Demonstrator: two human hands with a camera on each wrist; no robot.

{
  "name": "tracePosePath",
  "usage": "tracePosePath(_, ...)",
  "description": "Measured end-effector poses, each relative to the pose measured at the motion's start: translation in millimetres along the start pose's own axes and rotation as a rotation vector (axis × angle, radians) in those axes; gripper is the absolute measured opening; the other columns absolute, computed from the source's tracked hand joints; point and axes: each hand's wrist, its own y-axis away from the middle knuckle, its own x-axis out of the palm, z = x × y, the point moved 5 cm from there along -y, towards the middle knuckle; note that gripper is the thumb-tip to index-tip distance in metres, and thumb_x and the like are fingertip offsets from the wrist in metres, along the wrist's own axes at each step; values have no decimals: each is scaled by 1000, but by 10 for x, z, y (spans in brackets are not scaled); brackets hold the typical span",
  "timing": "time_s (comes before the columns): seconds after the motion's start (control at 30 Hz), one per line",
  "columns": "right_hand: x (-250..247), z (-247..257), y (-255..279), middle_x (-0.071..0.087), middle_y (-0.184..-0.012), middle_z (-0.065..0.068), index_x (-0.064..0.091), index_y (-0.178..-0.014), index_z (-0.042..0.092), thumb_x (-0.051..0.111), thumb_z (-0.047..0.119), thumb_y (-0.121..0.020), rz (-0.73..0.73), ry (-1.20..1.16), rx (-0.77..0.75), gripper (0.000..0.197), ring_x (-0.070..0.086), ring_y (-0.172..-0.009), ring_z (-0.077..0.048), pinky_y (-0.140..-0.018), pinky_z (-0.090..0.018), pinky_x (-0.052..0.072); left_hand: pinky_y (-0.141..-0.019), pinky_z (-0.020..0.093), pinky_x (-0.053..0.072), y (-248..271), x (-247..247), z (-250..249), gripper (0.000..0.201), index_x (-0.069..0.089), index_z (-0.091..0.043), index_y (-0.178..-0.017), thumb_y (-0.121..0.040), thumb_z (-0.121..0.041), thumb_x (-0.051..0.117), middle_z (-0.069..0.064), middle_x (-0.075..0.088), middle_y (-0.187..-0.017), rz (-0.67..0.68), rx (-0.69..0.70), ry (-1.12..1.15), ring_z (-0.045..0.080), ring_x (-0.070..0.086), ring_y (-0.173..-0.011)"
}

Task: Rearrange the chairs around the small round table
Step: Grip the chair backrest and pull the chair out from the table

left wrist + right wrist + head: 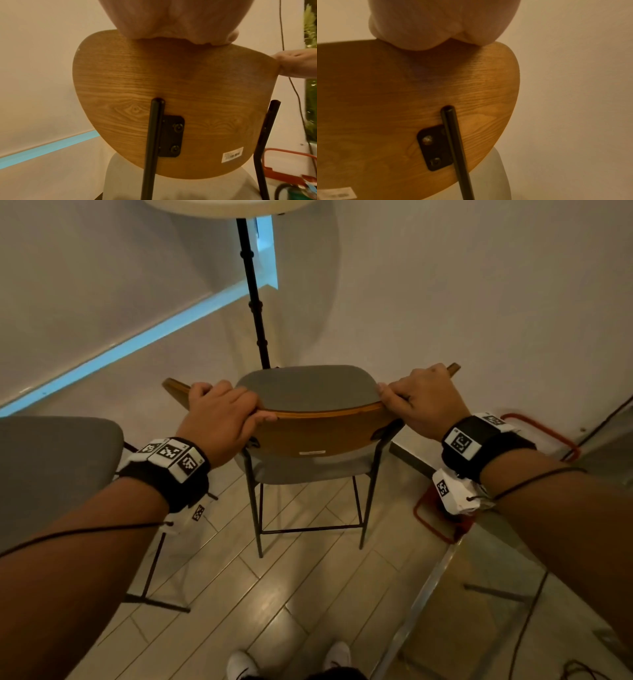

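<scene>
Shoes: two white shoes [337,655] stand on the wood-look floor [308,594], directly behind the chair.
Second chair: a grey-seated second chair [51,460] stands just beside the left forearm, apart from the gripped one.
Left hand: the left hand [219,419] grips the left end of the backrest's top edge, with its fingers [239,395] curled over the front and the thumb along the wooden rear.
Right hand: the right hand [424,402] clamps the right end in the same way, fingers wrapped over the rim.
Chair: the chair [322,433], with a wooden back, grey padding and black metal legs, faces away from the person toward the bench. Whether its legs are bearing on the floor cannot be told.
Bench: the small round bench [226,210] stands beyond on a black pole [251,296], with the chair's front near the pole's foot.
Step in hand: probably positioning this chair at the bench, gripped with both hands.
Next move: it likely calls for an even push or lift from both hands, keeping the chair square and its legs clear of the pole.
</scene>
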Motion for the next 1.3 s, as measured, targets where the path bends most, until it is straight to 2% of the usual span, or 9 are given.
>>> tracePosePath(0.13,-11,-273,-127,41,-60,2,51,-67,17,31,48,-110,-62,-18,-44,57,41,-56,-20,-71,-37,33,-89,41,26,-220,94,-51,49,57,-25,-88,-102,-59,25,-6,56,-86,-38,-50,3,18,43,-82)
tracePosePath(0.27,55,-366,-181,45,-69,2,52,-75,18,22,50,-109,-165,8,-63,55,39,-66,-19,-72,-31,21,-95,41,26,-346,176,-4,51,61,-22,-91,-103,-57,27,-1,62,-90,-68,-113,-4,23,49,-87)
tracePosePath(0.4,42,-425,-363,46,-75,3,47,-80,25,34,55,-103,-181,12,-92,40,40,-69,-18,-69,-28,13,-102,45,27,-480,206,-27,48,62,-19,-93,-104,-53,31,1,63,-91,-111,-166,-8,27,53,-90)
tracePosePath(0.53,-3,-627,-590,44,-72,9,45,-80,29,52,49,-101,-218,19,-178,31,33,-70,-9,-71,-27,13,-96,43,25,-713,300,-58,47,57,-23,-89,-102,-57,26,-5,53,-89,-94,-173,5,22,46,-89)
tracePosePath(0.7,19,-1030,-1010,52,-71,3,60,-78,17,38,65,-99,-92,112,-173,56,47,-68,-19,-75,-40,35,-91,42,24,-1102,394,-32,48,50,-24,-84,-101,-61,24,-6,48,-87,-88,-169,6,17,37,-86)
tracePosePath(0.87,-59,-1290,-1315,48,-72,4,64,-81,13,34,64,-99,-107,94,-264,63,42,-68,-19,-69,-30,12,-94,46,28,-1390,509,-160,49,46,-23,-84,-102,-60,19,-3,44,-87,-100,-246,-30,21,39,-85)
tracePosePath(1.1,-78,-1799,-1672,49,-72,4,66,-80,12,21,73,-99,-112,38,-360,78,45,-67,-20,-72,-30,18,-96,46,28,-1747,672,-447,46,44,-23,-82,-103,-57,20,-2,45,-84,-126,-347,-69,18,35,-83)
tracePosePath(1.23,-52,-2071,-1872,54,-69,-3,64,-78,11,19,74,-99,-125,19,-413,80,50,-66,-27,-75,-44,39,-100,49,27,-1934,754,-600,47,49,-24,-84,-103,-56,21,-3,50,-84,-133,-416,-139,21,45,-84)
tracePosePath(1.3,-77,-2147,-1971,52,-68,-2,62,-76,12,20,74,-99,-141,-16,-444,78,48,-65,-25,-73,-45,42,-103,50,24,-2022,792,-651,51,53,-23,-87,-103,-57,18,-3,51,-85,-116,-463,-168,24,49,-87)
